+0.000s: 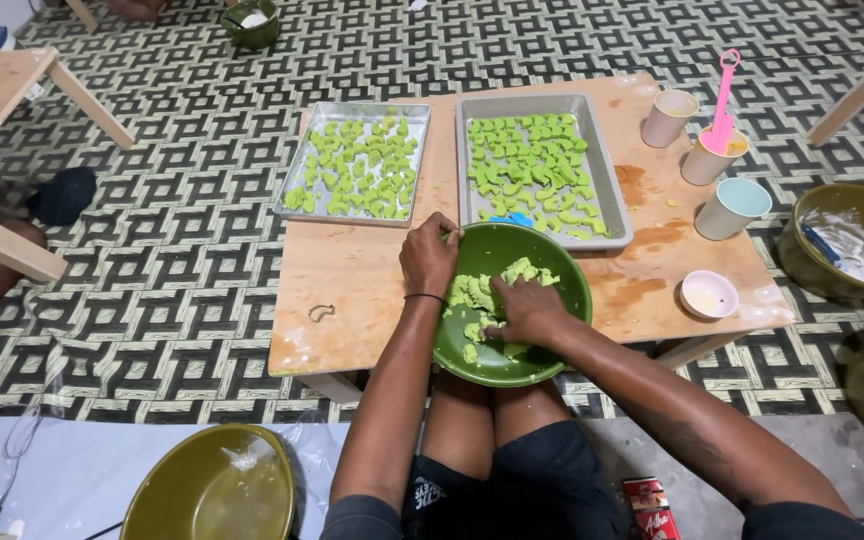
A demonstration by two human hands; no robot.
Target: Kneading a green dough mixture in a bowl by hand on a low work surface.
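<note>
While the left hand point(428, 258) grips the round green plastic bowl's point(542, 362) rim, fingers clamped, right hand point(526, 310) presses crumbly green dough point(474, 292), fingers together, on wooden table point(352, 290).

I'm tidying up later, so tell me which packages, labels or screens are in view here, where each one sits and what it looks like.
Small red packet: on the floor by the person's right thigh, at the bottom edge; flat, rectangular, red with white and dark print.
No screens or signs show.
</note>
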